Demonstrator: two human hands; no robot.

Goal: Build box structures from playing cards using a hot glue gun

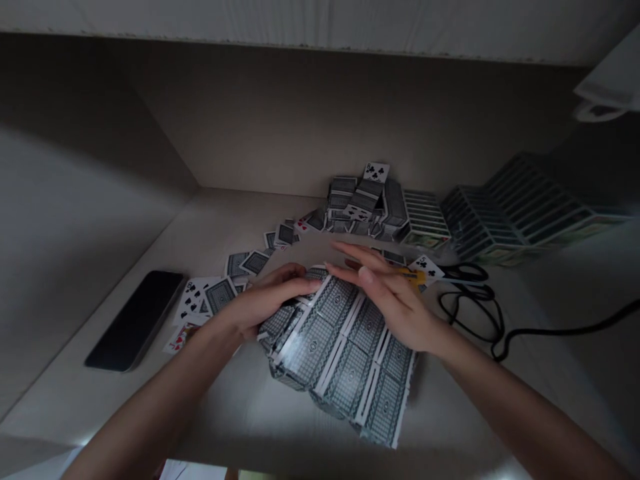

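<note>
In the head view, a block built of joined playing cards (345, 353), with grey patterned backs and white edges, sits tilted in front of me. My left hand (273, 297) grips its far left corner, thumb on top and the other fingers curled against the side. Across its far right part lies my right hand (393, 293), fingers stretched out and touching the cards. Just behind the right hand, a yellow tool handle (414, 275) shows in part. The block's underside is hidden.
Loose cards (220, 295) and a black phone (135, 321) lie to the left. At the back stand a card pile (367, 200) and folded-card rows (425, 217). A black cable (500, 330) coils at the right. A shelf board (320, 23) hangs overhead.
</note>
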